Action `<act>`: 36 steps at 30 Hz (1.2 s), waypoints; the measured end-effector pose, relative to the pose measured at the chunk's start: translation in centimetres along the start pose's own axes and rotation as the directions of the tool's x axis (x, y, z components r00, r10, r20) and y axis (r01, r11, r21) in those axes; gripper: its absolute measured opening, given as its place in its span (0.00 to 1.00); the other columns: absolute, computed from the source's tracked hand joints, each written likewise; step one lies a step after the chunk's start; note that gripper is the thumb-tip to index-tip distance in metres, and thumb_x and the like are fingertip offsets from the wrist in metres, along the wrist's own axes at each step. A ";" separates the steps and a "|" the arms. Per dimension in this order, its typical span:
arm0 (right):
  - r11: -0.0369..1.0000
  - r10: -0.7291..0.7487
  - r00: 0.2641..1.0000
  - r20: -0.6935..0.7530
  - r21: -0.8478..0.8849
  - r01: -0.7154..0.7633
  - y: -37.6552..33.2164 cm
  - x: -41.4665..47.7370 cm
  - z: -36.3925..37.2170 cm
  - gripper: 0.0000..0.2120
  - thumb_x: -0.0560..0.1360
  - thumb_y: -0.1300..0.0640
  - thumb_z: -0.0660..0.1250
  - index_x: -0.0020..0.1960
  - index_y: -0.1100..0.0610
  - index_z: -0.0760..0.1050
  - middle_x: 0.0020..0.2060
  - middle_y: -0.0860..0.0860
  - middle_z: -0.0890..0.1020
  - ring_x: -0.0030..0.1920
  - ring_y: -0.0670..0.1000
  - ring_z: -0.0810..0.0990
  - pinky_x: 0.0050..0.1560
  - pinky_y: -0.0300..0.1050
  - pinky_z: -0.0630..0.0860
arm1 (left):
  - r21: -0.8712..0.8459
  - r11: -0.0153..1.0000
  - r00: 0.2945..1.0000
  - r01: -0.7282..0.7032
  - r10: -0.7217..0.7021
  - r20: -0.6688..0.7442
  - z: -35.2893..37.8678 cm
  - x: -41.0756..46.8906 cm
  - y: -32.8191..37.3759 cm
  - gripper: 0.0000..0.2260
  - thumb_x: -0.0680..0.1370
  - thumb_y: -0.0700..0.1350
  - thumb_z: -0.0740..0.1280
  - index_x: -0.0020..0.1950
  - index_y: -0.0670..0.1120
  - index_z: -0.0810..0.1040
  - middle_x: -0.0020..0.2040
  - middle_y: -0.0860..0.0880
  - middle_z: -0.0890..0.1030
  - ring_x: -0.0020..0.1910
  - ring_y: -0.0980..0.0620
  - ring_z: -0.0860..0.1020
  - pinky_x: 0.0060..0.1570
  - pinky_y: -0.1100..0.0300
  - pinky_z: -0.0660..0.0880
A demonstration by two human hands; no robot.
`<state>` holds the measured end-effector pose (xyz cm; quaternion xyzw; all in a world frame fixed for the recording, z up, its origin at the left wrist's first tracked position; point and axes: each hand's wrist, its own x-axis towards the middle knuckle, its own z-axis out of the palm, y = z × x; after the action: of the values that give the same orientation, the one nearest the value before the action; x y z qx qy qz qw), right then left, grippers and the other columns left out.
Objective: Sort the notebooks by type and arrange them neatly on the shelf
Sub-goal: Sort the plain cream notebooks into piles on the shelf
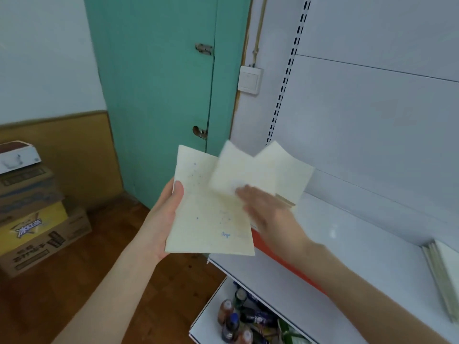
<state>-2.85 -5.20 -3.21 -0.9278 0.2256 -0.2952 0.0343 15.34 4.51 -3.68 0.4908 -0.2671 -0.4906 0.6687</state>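
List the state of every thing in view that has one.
Cream paper notebooks: fanned out, held in the air.
Left hand: grips the notebooks' left edge.
Right hand: blurred, fingers on the notebooks; grip unclear.
Green wooden door: shut.
Pale notebook stack: lying flat on the white metal shelf.
Brown cardboard boxes: stacked.

A small blue handwritten word sits low on the cream notebook [211, 219], too blurred to read. The yellow carton [32, 224] bears bold Chinese lettering, perhaps 冰红茶. The dark print on the brown carton [49, 247] is illegible.
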 end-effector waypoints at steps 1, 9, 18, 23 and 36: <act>0.992 -0.116 0.992 0.056 -0.042 0.118 -1.0 -0.7 0.9 0.17 0.77 0.56 0.55 0.65 0.56 0.70 0.58 0.59 0.79 0.58 0.60 0.79 0.56 0.48 0.75 | -0.019 1.000 1.000 0.004 -0.003 0.020 0.3 0.0 0.0 0.12 0.76 0.60 0.56 0.58 0.62 0.71 0.53 0.51 0.80 0.53 0.48 0.79 0.45 0.51 0.77; 0.912 0.168 0.882 0.441 0.271 -0.309 -0.2 2.3 -0.8 0.30 0.71 0.43 0.67 0.71 0.51 0.65 0.72 0.44 0.63 0.70 0.41 0.60 0.70 0.36 0.56 | -0.119 0.992 1.000 -0.029 0.028 -0.015 -0.7 -0.3 -0.1 0.24 0.71 0.40 0.66 0.65 0.56 0.70 0.60 0.46 0.77 0.58 0.41 0.76 0.51 0.42 0.76; 0.858 0.502 0.840 0.207 -0.246 -0.452 7.4 4.7 1.1 0.31 0.79 0.42 0.54 0.74 0.58 0.55 0.74 0.54 0.58 0.74 0.52 0.55 0.73 0.51 0.52 | -0.086 0.994 0.993 -0.072 0.064 -0.102 -2.6 -0.8 0.4 0.21 0.76 0.35 0.63 0.61 0.58 0.71 0.59 0.48 0.77 0.58 0.42 0.75 0.56 0.37 0.72; 0.882 0.440 0.881 0.172 -0.267 -0.389 8.3 3.1 2.1 0.18 0.82 0.52 0.48 0.64 0.60 0.68 0.61 0.56 0.74 0.63 0.57 0.70 0.61 0.46 0.64 | -0.073 0.995 0.996 -0.068 0.064 -0.063 -2.1 -0.8 0.2 0.20 0.75 0.36 0.64 0.60 0.59 0.71 0.59 0.49 0.77 0.58 0.43 0.75 0.56 0.39 0.73; 0.965 -0.230 0.971 0.058 -0.111 0.236 -3.8 -2.0 2.8 0.18 0.76 0.57 0.53 0.63 0.57 0.71 0.57 0.58 0.80 0.56 0.60 0.79 0.49 0.57 0.80 | -0.157 0.985 0.995 -0.074 0.083 0.052 -0.5 -1.1 -0.1 0.15 0.74 0.53 0.61 0.61 0.63 0.70 0.51 0.53 0.81 0.49 0.49 0.80 0.37 0.54 0.79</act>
<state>-1.21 -1.12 -5.83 -0.9546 0.1310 -0.2627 -0.0500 15.30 5.76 -3.83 0.4120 -0.2670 -0.4971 0.7154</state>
